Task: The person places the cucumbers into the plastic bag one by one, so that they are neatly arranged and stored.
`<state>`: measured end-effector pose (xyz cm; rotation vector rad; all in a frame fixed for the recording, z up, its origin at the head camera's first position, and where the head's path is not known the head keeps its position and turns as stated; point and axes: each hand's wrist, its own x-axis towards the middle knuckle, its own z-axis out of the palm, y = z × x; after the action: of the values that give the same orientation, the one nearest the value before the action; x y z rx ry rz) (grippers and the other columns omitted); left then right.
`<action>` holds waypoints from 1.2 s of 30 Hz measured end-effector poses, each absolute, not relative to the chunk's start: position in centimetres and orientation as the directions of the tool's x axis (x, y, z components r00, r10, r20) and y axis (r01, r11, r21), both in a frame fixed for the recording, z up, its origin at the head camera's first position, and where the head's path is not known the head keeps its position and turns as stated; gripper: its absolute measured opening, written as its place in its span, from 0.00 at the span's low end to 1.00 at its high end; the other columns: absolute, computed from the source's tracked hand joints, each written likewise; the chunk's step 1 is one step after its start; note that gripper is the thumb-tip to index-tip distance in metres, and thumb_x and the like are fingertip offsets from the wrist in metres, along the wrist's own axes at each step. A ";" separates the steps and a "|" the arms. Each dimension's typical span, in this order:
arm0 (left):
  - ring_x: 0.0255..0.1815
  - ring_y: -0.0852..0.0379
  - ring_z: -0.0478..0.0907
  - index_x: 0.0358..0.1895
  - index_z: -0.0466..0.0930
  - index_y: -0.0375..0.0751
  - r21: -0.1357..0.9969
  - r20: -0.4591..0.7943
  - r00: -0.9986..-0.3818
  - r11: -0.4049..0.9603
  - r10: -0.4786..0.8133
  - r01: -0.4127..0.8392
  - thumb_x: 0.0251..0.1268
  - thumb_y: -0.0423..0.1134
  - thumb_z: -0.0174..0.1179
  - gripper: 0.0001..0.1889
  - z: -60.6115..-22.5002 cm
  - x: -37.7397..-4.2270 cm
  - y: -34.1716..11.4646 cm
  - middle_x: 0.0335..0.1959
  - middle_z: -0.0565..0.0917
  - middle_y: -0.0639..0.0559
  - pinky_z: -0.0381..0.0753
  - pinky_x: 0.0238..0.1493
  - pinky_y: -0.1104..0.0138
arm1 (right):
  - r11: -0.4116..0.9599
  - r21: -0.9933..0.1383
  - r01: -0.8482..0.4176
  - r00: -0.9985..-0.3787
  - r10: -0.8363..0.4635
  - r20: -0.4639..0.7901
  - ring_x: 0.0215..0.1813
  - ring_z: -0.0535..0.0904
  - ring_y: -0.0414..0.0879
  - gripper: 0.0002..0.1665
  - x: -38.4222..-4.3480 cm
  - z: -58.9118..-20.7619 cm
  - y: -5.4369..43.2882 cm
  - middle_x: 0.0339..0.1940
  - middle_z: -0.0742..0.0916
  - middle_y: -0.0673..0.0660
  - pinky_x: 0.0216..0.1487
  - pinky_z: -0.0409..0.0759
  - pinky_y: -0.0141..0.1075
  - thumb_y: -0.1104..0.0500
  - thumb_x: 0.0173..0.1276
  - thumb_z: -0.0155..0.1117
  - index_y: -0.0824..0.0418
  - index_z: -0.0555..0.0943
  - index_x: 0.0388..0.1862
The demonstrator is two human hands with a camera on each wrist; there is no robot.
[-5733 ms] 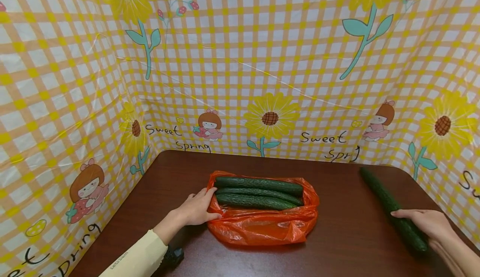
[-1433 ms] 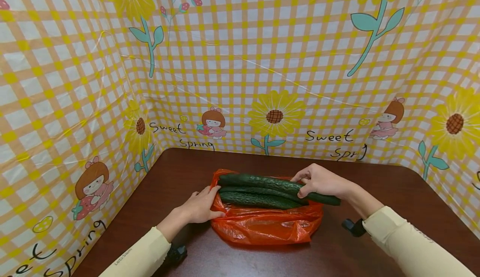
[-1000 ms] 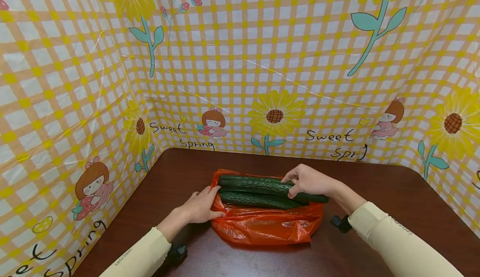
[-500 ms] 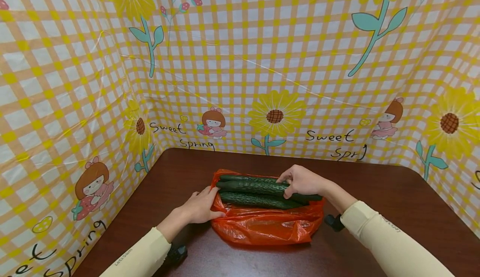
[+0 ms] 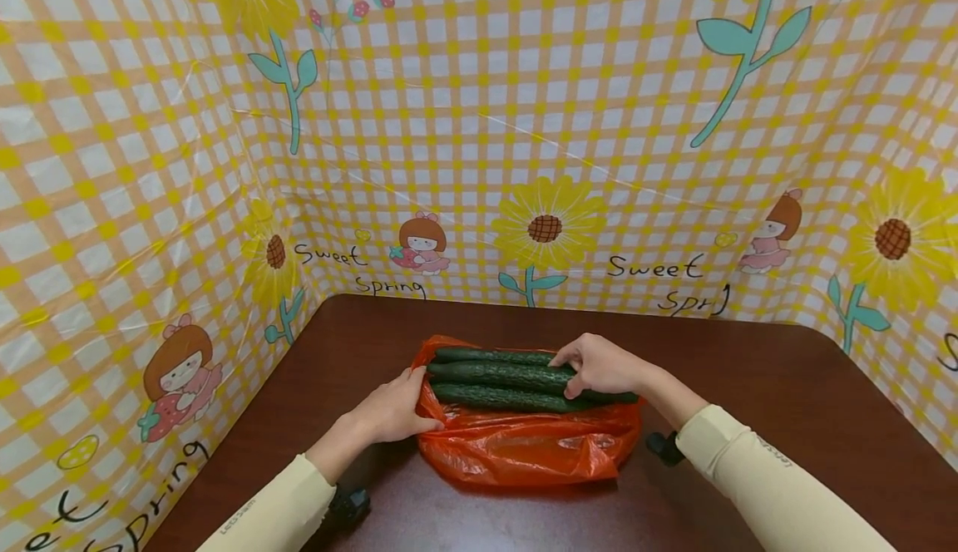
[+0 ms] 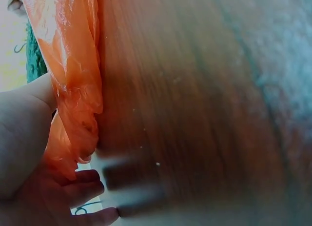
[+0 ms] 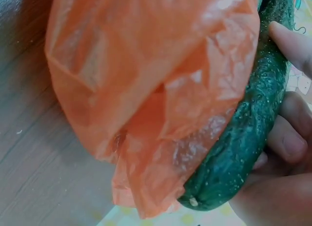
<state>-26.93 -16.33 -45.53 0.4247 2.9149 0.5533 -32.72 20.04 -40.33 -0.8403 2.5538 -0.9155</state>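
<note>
An orange-red plastic bag (image 5: 524, 456) lies on its side, its mouth showing several dark green cucumbers side by side. My left hand (image 5: 392, 406) holds the bag's left edge between thumb and fingers; in the left wrist view the thin plastic hangs by that hand (image 6: 53, 192). My right hand (image 5: 606, 365) grips one cucumber (image 5: 494, 373) from above, near its right part. In the right wrist view this bumpy cucumber (image 7: 234, 157) rests against the crinkled bag (image 7: 146, 89), its end sticking out past the plastic, with thumb and fingers on either side of it.
The dark brown table (image 5: 733, 419) has rounded back corners. A checked yellow and white cloth (image 5: 464, 145) with sunflowers and cartoon girls rises behind it and along both sides. Black devices (image 5: 348, 504) sit at the wrists.
My right hand picked up the cucumber lying at the right of the table, brought it left over the bag and lowered it among the others. The left hand stays on the bag.
</note>
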 end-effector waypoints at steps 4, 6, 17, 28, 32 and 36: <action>0.75 0.38 0.65 0.79 0.54 0.33 0.387 -0.086 -0.953 0.891 0.291 0.237 0.59 0.61 0.70 0.54 -45.6 -27.0 -16.6 0.77 0.61 0.34 0.68 0.71 0.46 | 0.636 -0.638 -0.435 -0.786 -0.613 -0.075 0.18 0.51 0.42 0.28 -32.7 -40.4 19.8 0.12 0.61 0.47 0.32 0.68 0.36 0.65 0.56 0.76 0.64 0.84 0.58; 0.74 0.38 0.66 0.79 0.54 0.34 0.389 -0.082 -0.954 0.890 0.290 0.237 0.58 0.61 0.70 0.54 -45.6 -27.0 -16.7 0.77 0.61 0.34 0.69 0.70 0.46 | 0.641 -0.633 -0.434 -0.790 -0.609 -0.074 0.17 0.52 0.42 0.28 -32.7 -40.5 19.8 0.12 0.61 0.47 0.34 0.69 0.37 0.65 0.56 0.76 0.64 0.84 0.58; 0.72 0.39 0.68 0.80 0.52 0.39 0.445 -0.030 -0.952 0.857 0.303 0.259 0.57 0.60 0.71 0.54 -45.9 -27.0 -16.5 0.77 0.63 0.37 0.70 0.69 0.46 | 0.653 -0.643 -0.400 -0.821 -0.567 -0.064 0.17 0.54 0.42 0.23 -31.9 -40.1 20.5 0.12 0.63 0.47 0.33 0.70 0.37 0.62 0.62 0.74 0.59 0.84 0.58; 0.73 0.42 0.67 0.80 0.53 0.44 0.502 0.052 -0.949 0.813 0.311 0.294 0.62 0.59 0.68 0.49 -46.2 -27.1 -16.6 0.77 0.62 0.42 0.69 0.70 0.46 | 0.653 -0.617 -0.440 -0.848 -0.528 0.046 0.21 0.61 0.39 0.19 -30.3 -39.3 22.4 0.21 0.75 0.48 0.31 0.67 0.36 0.58 0.71 0.66 0.60 0.83 0.59; 0.72 0.43 0.69 0.79 0.54 0.43 0.514 0.097 -0.948 0.800 0.304 0.309 0.64 0.56 0.67 0.46 -46.1 -26.6 -17.0 0.76 0.63 0.43 0.70 0.69 0.47 | 0.709 -0.501 -0.496 -0.854 -0.502 0.135 0.24 0.66 0.38 0.19 -28.7 -39.4 23.8 0.27 0.77 0.49 0.29 0.66 0.35 0.53 0.73 0.64 0.59 0.83 0.60; 0.73 0.41 0.67 0.80 0.54 0.45 0.531 0.124 -0.950 0.790 0.288 0.308 0.66 0.55 0.66 0.45 -45.5 -26.2 -17.5 0.78 0.60 0.42 0.68 0.69 0.44 | 0.784 -0.348 -0.514 -0.858 -0.461 0.228 0.37 0.79 0.41 0.25 -27.2 -39.8 25.7 0.46 0.83 0.52 0.37 0.77 0.40 0.44 0.74 0.62 0.56 0.81 0.63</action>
<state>-26.17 -17.47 -45.45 0.5004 3.0061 0.9012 -27.24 25.71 -39.76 -0.8484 3.0899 -0.6639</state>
